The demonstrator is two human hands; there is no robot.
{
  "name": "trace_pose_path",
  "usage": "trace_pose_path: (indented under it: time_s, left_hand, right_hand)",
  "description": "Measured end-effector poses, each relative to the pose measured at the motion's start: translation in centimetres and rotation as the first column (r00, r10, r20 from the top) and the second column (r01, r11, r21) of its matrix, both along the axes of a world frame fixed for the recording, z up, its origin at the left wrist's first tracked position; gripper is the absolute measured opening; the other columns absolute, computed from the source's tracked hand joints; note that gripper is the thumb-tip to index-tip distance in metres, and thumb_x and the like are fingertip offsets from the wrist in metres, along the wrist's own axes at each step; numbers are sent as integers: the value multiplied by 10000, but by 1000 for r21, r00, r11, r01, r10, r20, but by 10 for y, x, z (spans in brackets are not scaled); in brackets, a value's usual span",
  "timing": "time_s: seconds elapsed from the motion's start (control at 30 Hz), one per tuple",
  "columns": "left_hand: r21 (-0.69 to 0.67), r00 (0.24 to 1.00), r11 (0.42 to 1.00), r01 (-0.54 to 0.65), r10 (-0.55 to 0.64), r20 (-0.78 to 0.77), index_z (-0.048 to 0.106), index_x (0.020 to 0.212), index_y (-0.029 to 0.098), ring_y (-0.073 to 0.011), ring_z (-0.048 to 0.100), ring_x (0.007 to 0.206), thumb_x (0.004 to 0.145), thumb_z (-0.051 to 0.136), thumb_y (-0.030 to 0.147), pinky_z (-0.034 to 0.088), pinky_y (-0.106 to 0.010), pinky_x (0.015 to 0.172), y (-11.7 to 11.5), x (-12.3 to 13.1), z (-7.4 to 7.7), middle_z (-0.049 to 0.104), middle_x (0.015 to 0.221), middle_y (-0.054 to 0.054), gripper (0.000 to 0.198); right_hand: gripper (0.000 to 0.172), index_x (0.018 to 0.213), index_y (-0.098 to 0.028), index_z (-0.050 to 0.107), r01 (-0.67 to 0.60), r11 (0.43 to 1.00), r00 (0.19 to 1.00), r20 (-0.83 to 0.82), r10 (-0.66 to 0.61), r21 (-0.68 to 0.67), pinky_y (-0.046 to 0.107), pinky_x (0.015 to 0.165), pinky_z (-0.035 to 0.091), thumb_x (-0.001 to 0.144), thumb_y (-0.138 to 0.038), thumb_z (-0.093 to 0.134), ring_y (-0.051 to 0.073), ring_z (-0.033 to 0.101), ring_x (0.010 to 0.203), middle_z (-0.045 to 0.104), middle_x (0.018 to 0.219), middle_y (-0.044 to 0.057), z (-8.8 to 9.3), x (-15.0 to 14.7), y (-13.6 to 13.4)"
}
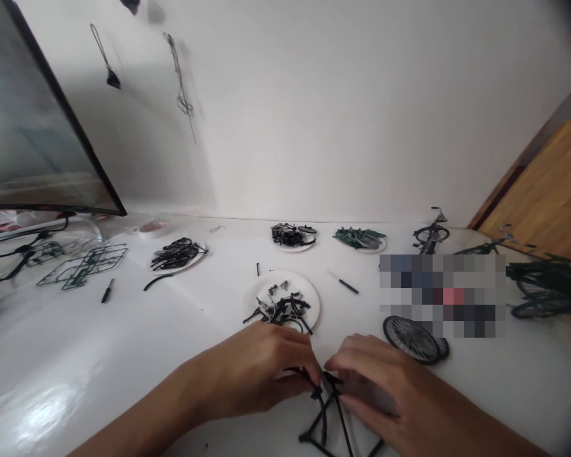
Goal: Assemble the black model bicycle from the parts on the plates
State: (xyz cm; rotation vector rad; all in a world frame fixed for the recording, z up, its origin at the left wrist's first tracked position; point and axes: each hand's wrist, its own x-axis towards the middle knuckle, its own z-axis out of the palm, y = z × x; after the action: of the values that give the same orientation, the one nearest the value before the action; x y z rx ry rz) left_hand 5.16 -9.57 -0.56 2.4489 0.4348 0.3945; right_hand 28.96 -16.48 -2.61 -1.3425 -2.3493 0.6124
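My left hand point(261, 365) is closed, thumb and fingers pinching a thin curved black strip point(323, 419) that looks like a model bicycle's mudguard. The strip reaches down alongside a black model bicycle frame point(344, 424), whose lower part runs out of view. My right hand point(385, 384) grips the top of that frame between thumb and fingers. Where strip and frame meet, I cannot tell whether they are joined. Just beyond my hands, a white paper plate point(313, 293) carries black and silvery small parts. Two spoked wheels point(412, 340) lie overlapping beyond my right hand.
Further back stand plates of black parts point(178, 254), more black parts point(292, 236) and green parts point(359, 238). Screwdrivers lie left point(107, 291) and right point(343, 282). Green part frames point(83, 263) lie beneath a monitor point(38, 127). Model bicycles point(431, 233) stand at right, near a blurred patch.
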Motion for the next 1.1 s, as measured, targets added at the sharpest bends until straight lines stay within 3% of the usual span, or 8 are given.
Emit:
trace_pose_path:
  time_s: [0.27, 0.57, 0.77, 1.1]
  left_hand:
    - [-55, 999, 998, -2, 5, 46, 701, 946, 154, -125, 628, 922, 895, 678, 104, 501, -210, 820, -3, 6, -7, 669, 972, -31, 75]
    - [72, 994, 993, 90, -94, 53, 703, 945, 139, -133, 649, 898, 960, 630, 157, 504, -242, 808, 0, 9, -11, 682, 960, -46, 77]
    - [209, 997, 975, 78, -79, -6, 671, 931, 168, -130, 642, 860, 977, 620, 194, 479, -295, 804, -3, 9, -11, 682, 951, -12, 74]
    - [227, 996, 971, 70, -79, 30, 663, 911, 162, -130, 599, 860, 998, 582, 189, 464, -280, 798, -1, 7, -8, 674, 920, -18, 122]
  right_hand:
    - [134, 973, -255, 629, 8, 997, 1000, 22, -6, -74, 294, 790, 476, 914, -144, 582, 160, 613, 910, 648, 975, -5, 6, -4, 0]
    - [105, 950, -260, 615, 11, 997, 1000, -1, -11, -82, 290, 785, 429, 926, -165, 579, 152, 580, 891, 636, 952, -20, -2, -1, -2]
    - [88, 944, -260, 610, 19, 997, 1000, 3, -19, -80, 295, 773, 425, 927, -180, 580, 156, 578, 876, 633, 945, -16, -4, -1, -1]
    - [96, 940, -262, 611, 26, 996, 1000, 3, -26, -87, 284, 770, 418, 917, -168, 606, 144, 579, 861, 635, 935, -28, -5, 0, -2]
